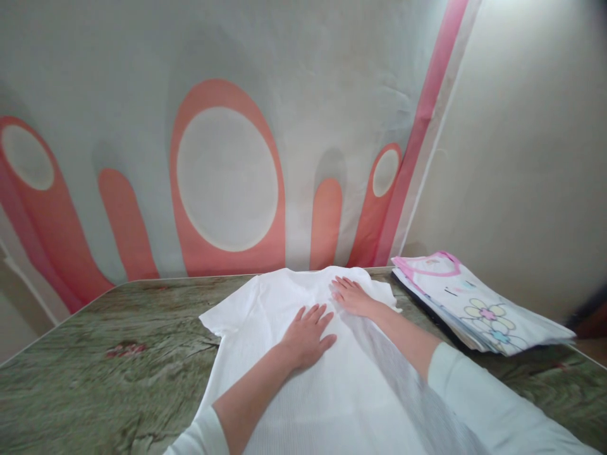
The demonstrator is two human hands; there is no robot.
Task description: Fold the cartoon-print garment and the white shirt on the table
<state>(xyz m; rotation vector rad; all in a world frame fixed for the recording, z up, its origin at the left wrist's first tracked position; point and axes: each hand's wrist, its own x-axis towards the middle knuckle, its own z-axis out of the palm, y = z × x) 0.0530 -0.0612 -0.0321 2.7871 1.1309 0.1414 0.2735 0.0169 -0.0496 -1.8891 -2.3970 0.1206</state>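
A white T-shirt [265,303] lies spread flat on the table, collar end toward the wall. My left hand [306,338] rests palm down on the middle of the shirt with fingers stretched out. My right hand [351,296] lies flat on the shirt's upper part near the right shoulder, fingers extended and pointing left. Neither hand holds anything. Both forearms come in from the bottom, in pale sleeves.
The table [95,354] has a green-brown marbled top. A stack of folded garments [478,309], the top one with a flower print and pink collar, sits at the right edge. A wall hanging with orange shapes [222,177] stands right behind the table.
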